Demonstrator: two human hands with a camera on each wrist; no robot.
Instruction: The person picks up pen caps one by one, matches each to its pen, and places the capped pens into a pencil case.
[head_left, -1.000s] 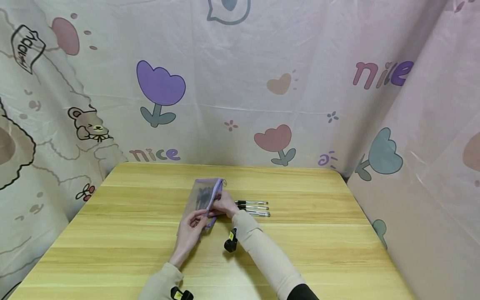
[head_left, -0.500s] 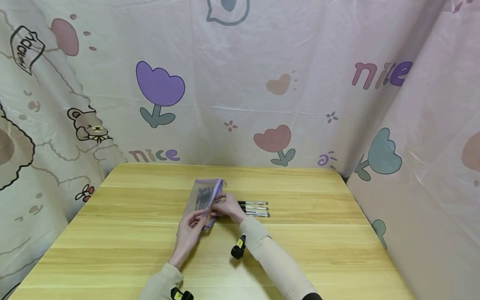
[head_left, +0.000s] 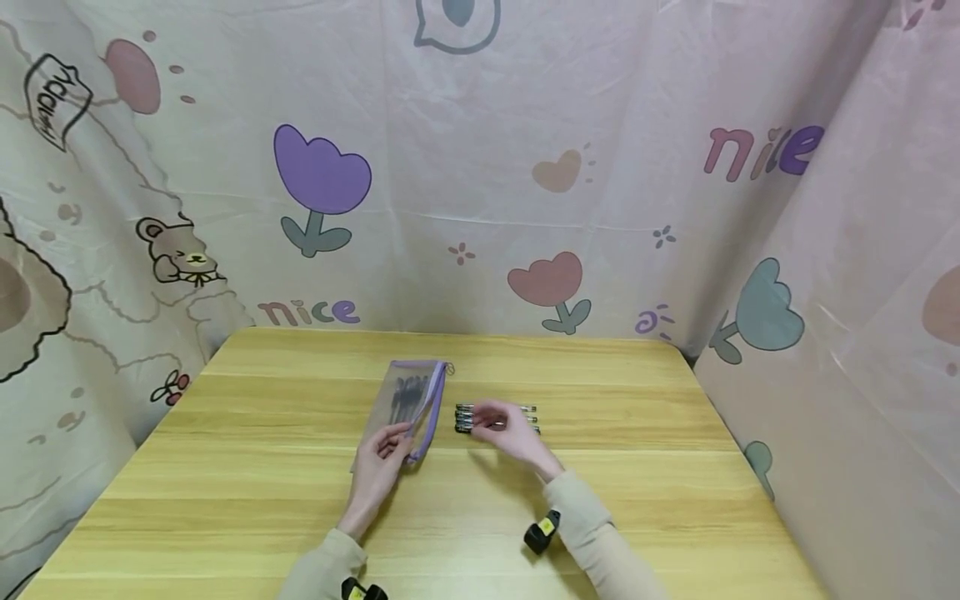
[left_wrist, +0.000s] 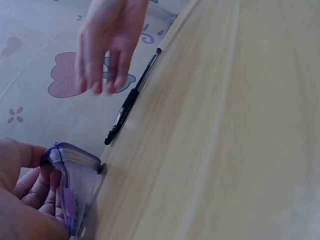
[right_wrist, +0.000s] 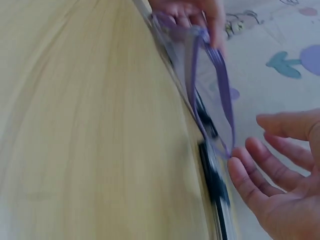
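Your right hand (head_left: 504,427) has left the pouch (head_left: 408,402) and now hovers, fingers apart, over the pens (head_left: 495,418); your left hand (head_left: 380,463) keeps pinching the pouch's mouth open for another pen.

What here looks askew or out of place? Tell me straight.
Nothing stands out. The purple mesh pouch lies flat on the wooden table, its near end held open by the left hand, with dark pens inside. The loose pens lie side by side under the open right hand.
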